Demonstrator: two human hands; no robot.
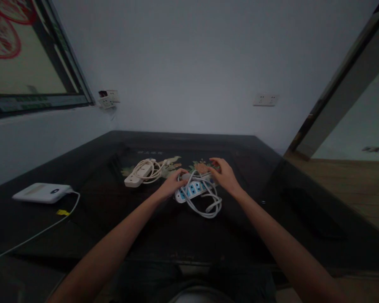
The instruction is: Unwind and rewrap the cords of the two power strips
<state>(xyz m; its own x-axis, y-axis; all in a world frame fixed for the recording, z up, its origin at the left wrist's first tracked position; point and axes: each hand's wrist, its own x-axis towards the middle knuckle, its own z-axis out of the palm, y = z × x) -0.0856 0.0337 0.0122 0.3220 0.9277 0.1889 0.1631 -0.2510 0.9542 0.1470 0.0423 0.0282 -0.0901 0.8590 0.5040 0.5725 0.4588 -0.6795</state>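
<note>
A white power strip with blue socket faces lies at a slant on the black table, its grey-white cable looped loosely over and around it. My left hand is at the strip's left end, thumb and forefinger closed round a grey part of the cable bundle; some of its fingers are hidden. By the strip's right end is my right hand, thumb and forefinger apart, close to the cable loops. A second, cream power strip lies left of my left hand, with its cord coiled on it.
On the table's left side lies a white power bank with a cable running off the near edge, beside a yellow scrap. The dark table meets a wall with sockets. A dark flat object lies at right.
</note>
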